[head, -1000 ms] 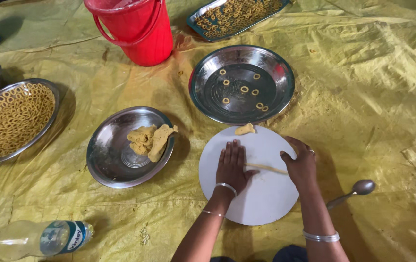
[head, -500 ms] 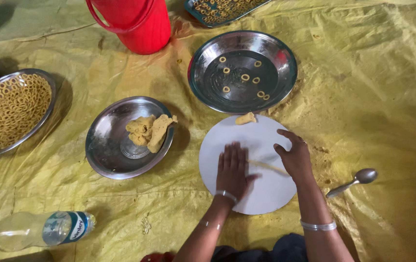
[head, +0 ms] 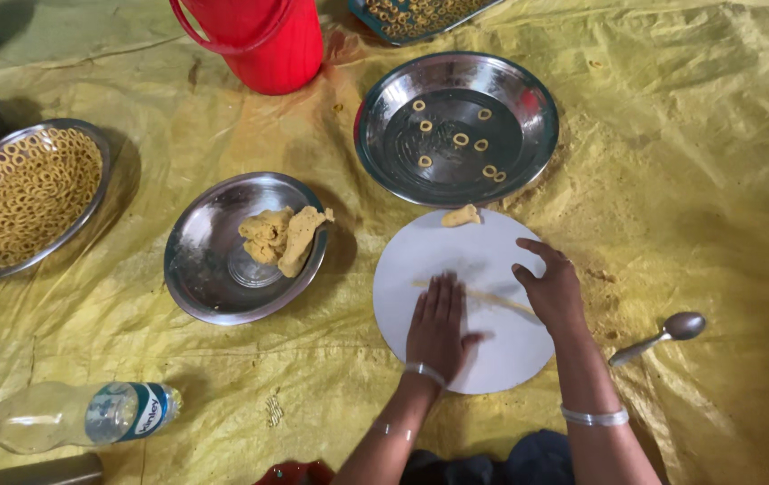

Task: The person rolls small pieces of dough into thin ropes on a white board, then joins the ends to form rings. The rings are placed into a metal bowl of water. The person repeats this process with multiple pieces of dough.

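Bare yellow sheet [head: 725, 180] lies open to the right, crossed only by a spoon [head: 663, 334]. Just beyond the white board [head: 456, 260] a steel plate [head: 537, 117] blocks the far side (it nearly touches the board's edge). On the left a dough bowl [head: 196, 269] stands near, with a bottle [head: 70, 415] at the near left.

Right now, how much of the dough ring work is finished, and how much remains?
Done: one bowl full of rings, plus a few rings in the steel plate. In hand: left hand and right hand roll a thin dough rope on the white board. Left: dough lump in its bowl, small piece at the board's edge.
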